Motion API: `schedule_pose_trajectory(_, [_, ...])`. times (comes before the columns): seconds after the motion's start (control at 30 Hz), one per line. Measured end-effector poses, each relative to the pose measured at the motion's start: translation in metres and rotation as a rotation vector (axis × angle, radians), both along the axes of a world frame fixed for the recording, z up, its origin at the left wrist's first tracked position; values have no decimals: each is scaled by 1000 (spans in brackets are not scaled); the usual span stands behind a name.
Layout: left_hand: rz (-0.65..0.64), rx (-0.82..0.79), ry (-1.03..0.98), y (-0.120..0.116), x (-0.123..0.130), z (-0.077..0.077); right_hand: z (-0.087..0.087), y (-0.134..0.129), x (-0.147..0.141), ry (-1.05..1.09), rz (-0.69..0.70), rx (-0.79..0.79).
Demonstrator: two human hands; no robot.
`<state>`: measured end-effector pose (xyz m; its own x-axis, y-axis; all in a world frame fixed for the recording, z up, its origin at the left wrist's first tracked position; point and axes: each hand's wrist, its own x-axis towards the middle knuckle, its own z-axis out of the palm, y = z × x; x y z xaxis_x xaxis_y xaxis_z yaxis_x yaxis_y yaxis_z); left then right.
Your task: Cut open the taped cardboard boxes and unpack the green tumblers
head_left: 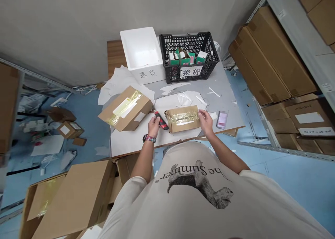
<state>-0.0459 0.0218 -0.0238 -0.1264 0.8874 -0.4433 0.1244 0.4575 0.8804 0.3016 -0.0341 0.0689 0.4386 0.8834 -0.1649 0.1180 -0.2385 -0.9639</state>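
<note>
Our left hand (pixel 154 126) grips a red and black box cutter (pixel 161 120) tight, while our right hand (pixel 205 122), fingers spread, holds the taped brown parcel (pixel 182 118) steady on the white table (pixel 131 144).

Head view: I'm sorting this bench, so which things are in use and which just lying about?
In use: left hand gripping a red-and-black box cutter; right hand touching a taped cardboard parcel.
Lying about: a larger taped carton, a white foam box, a black plastic crate, shelved cartons.

A table (pixel 230 118) holds parcels (pixel 181 118), crate (pixel 188 57) and foam box (pixel 142 54).
</note>
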Motion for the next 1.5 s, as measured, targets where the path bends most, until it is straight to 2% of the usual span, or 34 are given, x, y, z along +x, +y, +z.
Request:
schedule_pose_trajectory(0.1, [-56, -12, -202, -7, 12, 29, 11, 24, -36, 288, 196, -111])
schedule_pose_trajectory(0.2, [-6, -13, -164, -15, 14, 45, 16, 46, -66, 579, 326, -387])
schedule_pose_trajectory(0.3, [8, 3, -63, -26, 17, 43, 19, 55, -79, 725, 342, -582])
schedule_pose_trajectory(0.43, [-119, 115, 71, -41, 32, 32, 20, 50, -69, 769, 340, -685])
schedule_pose_trajectory(0.5, [-192, 182, 119, -46, 41, 29, 18, 47, -57, 663, 358, -675])
schedule_pose_trajectory(0.57, [-265, 244, 149, -47, 48, 28, 17, 46, -43, 433, 438, -610])
schedule_pose_trajectory(0.73, [-399, 327, 135, -39, 54, 22, 17, 50, -17, -376, 754, -332])
schedule_pose_trajectory(0.83, [-415, 299, 126, -36, 57, 19, 20, 51, -13, -629, 920, -222])
schedule_pose_trajectory(0.97, [-344, 232, 215, -37, 70, 19, 20, 51, -12, -785, 1001, -211])
schedule_pose_trajectory(1.17, [-248, 241, 253, -28, 90, 21, 21, 59, 0, -884, 947, -199])
schedule_pose_trajectory(1.3, [-242, 326, 222, -9, 86, 20, 29, 68, 14, -903, 925, -233])
schedule_pose_trajectory(1.5, [-270, 203, 199, 0, 76, 21, 45, 79, 24, -997, 1042, -275])
